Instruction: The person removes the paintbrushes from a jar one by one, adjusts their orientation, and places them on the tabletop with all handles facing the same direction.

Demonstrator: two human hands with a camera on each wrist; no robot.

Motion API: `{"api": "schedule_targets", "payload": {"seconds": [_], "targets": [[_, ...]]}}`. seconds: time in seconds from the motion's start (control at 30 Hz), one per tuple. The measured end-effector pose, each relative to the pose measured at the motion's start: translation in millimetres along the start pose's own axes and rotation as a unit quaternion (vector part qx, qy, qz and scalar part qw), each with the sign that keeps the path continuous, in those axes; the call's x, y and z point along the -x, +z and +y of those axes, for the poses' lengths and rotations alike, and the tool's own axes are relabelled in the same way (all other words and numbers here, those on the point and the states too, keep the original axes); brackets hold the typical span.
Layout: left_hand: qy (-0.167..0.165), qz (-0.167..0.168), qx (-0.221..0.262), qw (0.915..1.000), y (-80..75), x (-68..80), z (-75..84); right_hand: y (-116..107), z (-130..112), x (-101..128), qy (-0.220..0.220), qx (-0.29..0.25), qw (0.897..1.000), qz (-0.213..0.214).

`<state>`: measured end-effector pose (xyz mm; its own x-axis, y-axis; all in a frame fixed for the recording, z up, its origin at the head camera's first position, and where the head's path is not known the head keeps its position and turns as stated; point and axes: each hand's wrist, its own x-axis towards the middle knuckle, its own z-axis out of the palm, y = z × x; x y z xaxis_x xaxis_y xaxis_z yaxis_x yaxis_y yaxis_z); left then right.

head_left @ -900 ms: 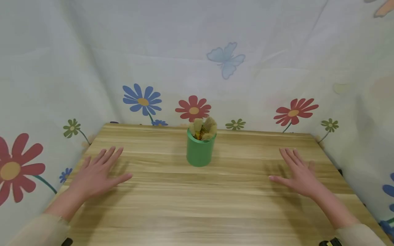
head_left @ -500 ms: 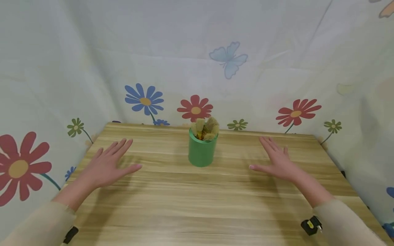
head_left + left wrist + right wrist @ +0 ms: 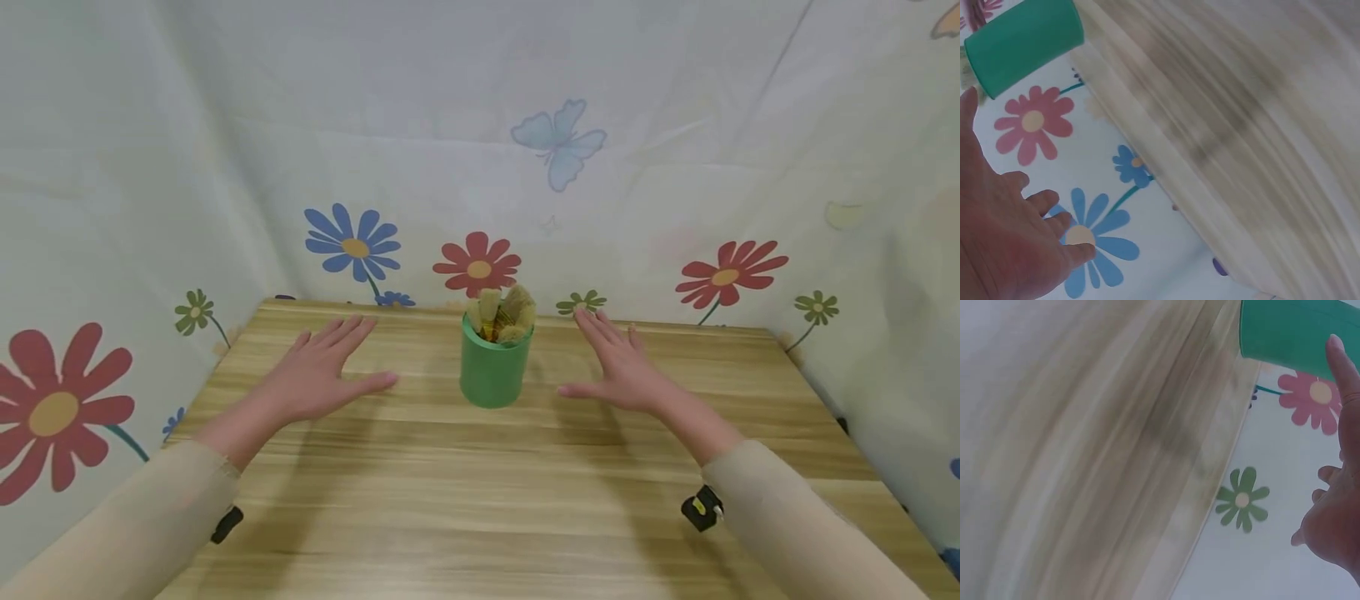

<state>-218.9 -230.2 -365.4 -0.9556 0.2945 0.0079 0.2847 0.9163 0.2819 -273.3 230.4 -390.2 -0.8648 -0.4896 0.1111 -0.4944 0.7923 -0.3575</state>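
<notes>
A green cylindrical cup (image 3: pixel 492 375) stands upright near the back of the wooden table. Tan, fuzzy-looking pieces (image 3: pixel 513 312) with some yellow and dark striped parts stick out of its top. To the cup's left, my left hand (image 3: pixel 318 375) hovers with spread fingers and its thumb pointing at the cup. On the other side my right hand (image 3: pixel 622 367) mirrors it, somewhat closer to the cup, holding nothing. Both wrist views show the cup's green wall beyond the thumb, in the left one (image 3: pixel 1025 47) and in the right one (image 3: pixel 1291 337).
The wooden tabletop (image 3: pixel 480 500) stretches around the cup to the front. A white cloth (image 3: pixel 420 108) printed with flowers and a butterfly hangs behind the table and along both sides. Small black devices sit at both wrists, one by the right sleeve (image 3: pixel 795 508).
Both hands have moved inward and forward from the table's sides toward the cup, fingers still spread. The cup stays in its place; the view has shifted slightly.
</notes>
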Motion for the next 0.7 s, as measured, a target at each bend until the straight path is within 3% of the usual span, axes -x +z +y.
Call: {"api": "schedule_targets", "payload": {"seconds": [0.17,0.3,0.53,0.7], "targets": [[0.009,0.001,0.016,0.9998,-5.4,-12.8,12.3,2.8,-11.7,-17.6,-0.02,-0.023,1.0,-0.008],[0.015,0.009,0.03,0.9994,-9.4,-20.5,23.8,9.1,-21.1,-27.8,-0.022,-0.072,0.997,-0.01],[0.029,0.028,0.056,0.9976,-7.8,-35.9,38.5,23.1,-27.6,-40.8,-0.006,-0.174,0.985,-0.004],[0.019,0.032,0.081,0.9961,-6.2,-43.3,45.8,29.6,-32.9,-48.7,0.005,-0.215,0.977,-0.003]]}}
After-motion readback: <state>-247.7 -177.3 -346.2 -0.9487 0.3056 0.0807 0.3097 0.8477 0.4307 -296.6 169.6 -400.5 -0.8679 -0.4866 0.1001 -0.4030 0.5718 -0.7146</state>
